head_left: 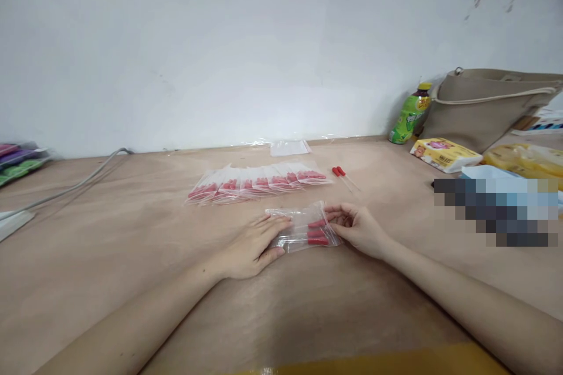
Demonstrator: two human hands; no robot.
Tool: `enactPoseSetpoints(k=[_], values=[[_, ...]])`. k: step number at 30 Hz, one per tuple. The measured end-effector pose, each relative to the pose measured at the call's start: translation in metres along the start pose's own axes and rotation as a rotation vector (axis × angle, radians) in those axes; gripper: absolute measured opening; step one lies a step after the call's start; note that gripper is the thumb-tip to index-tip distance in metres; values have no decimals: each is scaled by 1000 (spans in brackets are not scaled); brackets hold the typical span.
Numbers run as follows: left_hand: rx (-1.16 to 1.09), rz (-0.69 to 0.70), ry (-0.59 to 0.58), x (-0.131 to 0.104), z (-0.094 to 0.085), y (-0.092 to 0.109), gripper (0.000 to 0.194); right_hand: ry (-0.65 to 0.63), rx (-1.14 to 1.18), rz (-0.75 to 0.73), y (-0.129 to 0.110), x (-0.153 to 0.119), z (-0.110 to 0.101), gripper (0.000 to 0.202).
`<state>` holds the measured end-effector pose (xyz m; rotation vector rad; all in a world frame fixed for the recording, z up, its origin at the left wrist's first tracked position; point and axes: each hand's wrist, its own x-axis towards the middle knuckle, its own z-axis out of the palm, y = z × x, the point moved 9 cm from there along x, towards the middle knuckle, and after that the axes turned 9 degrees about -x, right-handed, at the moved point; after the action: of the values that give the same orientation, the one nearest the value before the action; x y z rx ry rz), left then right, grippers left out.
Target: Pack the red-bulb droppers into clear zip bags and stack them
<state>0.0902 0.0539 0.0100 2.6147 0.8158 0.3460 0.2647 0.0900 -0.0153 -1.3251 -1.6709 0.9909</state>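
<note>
A clear zip bag (296,233) lies flat on the table before me, with several red-ended pieces (317,233) inside, their red ends toward the right. My left hand (255,244) rests flat on the bag's left part, fingers stretched out. At the bag's right edge, my right hand (357,228) pinches the plastic between thumb and fingers. Two loose pieces with red ends and thin pale stems, which look like droppers (338,171), lie behind my right hand. Farther back, a row of overlapping bags (259,181) holds similar red-ended pieces.
An unfilled-looking bag (290,147) lies by the wall. To the right stand a green drink bottle (410,114), a beige handbag (479,111) and a yellow tissue pack (445,154). A grey cable (94,174) and colourful packets (21,161) are on the left.
</note>
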Motion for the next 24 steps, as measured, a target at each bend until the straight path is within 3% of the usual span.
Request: enactPoseSetpoints(k=[3,5,7,10,14,18,24], values=[[2,8,-2,0,0,1,46,-102,68,18,0,-1,8,47],[-3,9,0,0,0,1,44,-117,28,17,2,5,2,42],[-12,11,3,0,0,1,42,4,-136,19,6,18,-22,32],[-32,10,10,-1,-1,1,39,344,-511,54,7,42,-77,22],[-55,3,16,-2,-1,-1,36,444,-787,262,17,73,-109,19],[-53,6,15,-2,-1,-1,36,360,-927,441,24,90,-104,24],[-43,12,14,-1,-2,-1,35,268,-918,461,12,93,-91,23]])
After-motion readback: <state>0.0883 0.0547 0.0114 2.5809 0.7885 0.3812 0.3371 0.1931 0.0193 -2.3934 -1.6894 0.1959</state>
